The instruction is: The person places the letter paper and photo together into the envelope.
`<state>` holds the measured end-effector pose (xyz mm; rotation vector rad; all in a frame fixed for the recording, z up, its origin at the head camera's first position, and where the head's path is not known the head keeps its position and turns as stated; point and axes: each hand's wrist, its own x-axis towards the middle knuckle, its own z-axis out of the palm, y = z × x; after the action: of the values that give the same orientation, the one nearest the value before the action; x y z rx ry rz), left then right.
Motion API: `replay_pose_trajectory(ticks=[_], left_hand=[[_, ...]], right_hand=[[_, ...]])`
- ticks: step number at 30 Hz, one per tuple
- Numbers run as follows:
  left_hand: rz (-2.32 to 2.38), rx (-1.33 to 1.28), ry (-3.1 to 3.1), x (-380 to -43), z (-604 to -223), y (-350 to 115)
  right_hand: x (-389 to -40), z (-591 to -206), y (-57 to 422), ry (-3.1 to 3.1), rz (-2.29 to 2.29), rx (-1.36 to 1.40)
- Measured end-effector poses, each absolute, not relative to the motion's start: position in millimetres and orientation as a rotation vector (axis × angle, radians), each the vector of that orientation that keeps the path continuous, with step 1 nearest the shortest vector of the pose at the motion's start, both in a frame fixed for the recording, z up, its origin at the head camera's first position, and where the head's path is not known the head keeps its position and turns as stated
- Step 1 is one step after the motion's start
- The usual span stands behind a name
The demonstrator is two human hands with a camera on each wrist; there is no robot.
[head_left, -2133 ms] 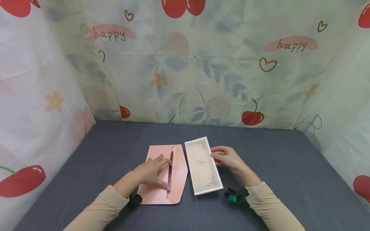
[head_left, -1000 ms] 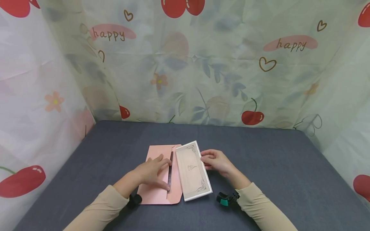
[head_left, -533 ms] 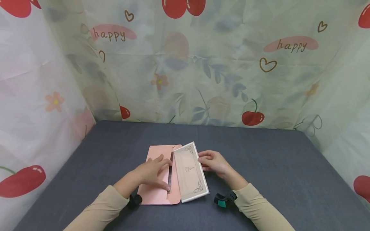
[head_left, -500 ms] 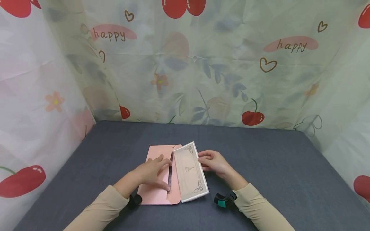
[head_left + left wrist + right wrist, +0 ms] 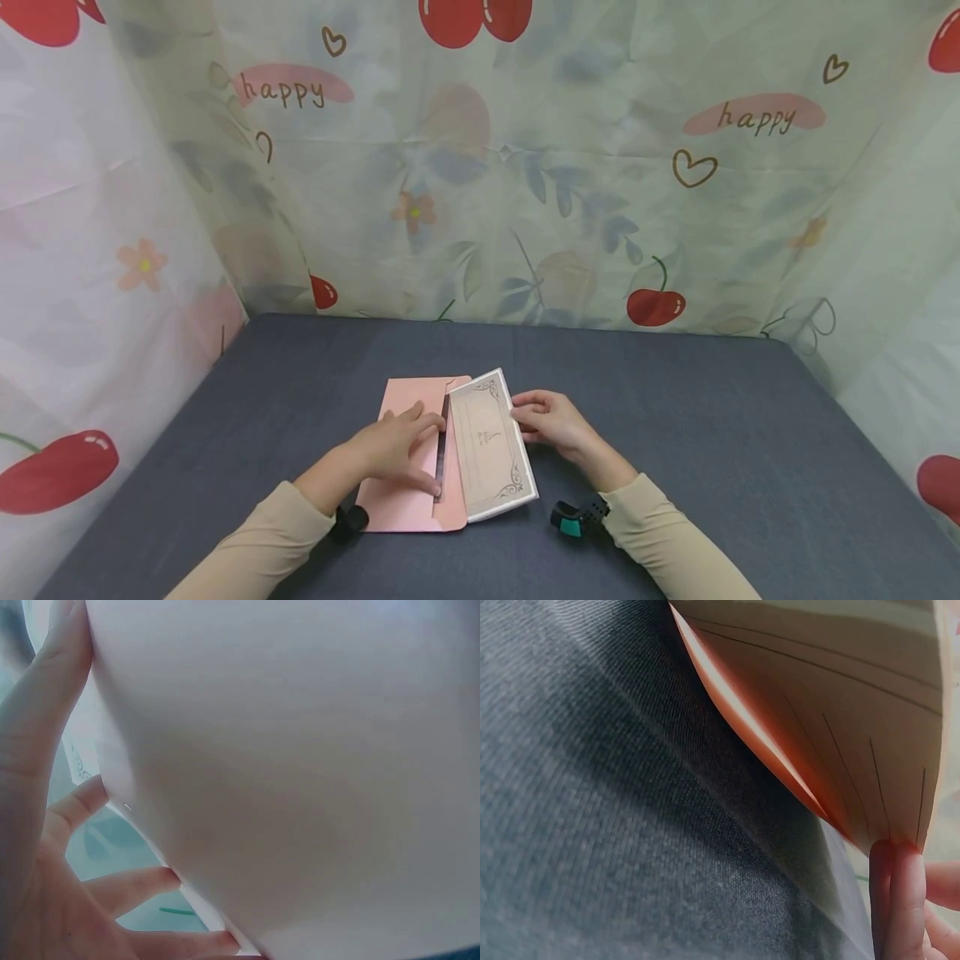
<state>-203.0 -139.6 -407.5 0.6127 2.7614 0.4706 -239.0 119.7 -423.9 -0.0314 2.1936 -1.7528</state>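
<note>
A pink envelope (image 5: pixel 408 392) lies on the table, its pointed flap to the right and a dark gap showing at its mouth. My left hand (image 5: pixel 390 450) grips it at the mouth, thumb and fingers spread along the pocket's edge. In the left wrist view, several fingertips (image 5: pixel 161 879) meet the edge of the pale envelope (image 5: pixel 292 772). With my right hand (image 5: pixel 558 425) I pinch the right edge of a cream card (image 5: pixel 491 454) with scrolled corners. It slants over the flap, its left edge close to the mouth. The card's lined underside (image 5: pixel 825 682) shows in the right wrist view.
A dark grey cloth (image 5: pixel 675 400) covers the table. A patterned curtain (image 5: pixel 480 208) stands behind it and along both sides. Black wrist straps sit at both cuffs, the right strap (image 5: pixel 577 517) bearing a teal patch.
My right hand has carried the card leftward from beside the envelope until it overlaps the flap; in the last half second it shifts only slightly left. The left hand keeps its place.
</note>
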Motion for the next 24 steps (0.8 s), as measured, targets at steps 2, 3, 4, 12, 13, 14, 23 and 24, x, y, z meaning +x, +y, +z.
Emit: replay_pose_trajectory(ticks=[2,3,4,12,13,14,23,24], left_hand=[[0.469,0.613,2.76,-203,-407,-140],[0.47,0.613,2.759,-203,-407,-140],[0.471,0.615,2.758,-203,-407,-140],[0.483,0.637,2.757,-202,-406,-140],[0.48,0.639,2.758,-202,-406,-140],[0.478,0.64,2.758,-202,-406,-140],[0.469,0.664,2.767,-203,-406,-140],[0.469,0.664,2.768,-203,-406,-140]], right_hand=[[-239,-424,119,2.194,-1.754,-0.028],[-240,-425,118,2.194,-1.755,-0.027],[-240,-425,117,2.195,-1.755,-0.027],[-242,-428,113,2.214,-1.75,-0.011],[-242,-428,113,2.212,-1.756,-0.012],[-243,-428,112,2.206,-1.762,-0.015],[-242,-428,106,2.174,-1.804,-0.013],[-241,-428,105,2.173,-1.804,-0.007]])
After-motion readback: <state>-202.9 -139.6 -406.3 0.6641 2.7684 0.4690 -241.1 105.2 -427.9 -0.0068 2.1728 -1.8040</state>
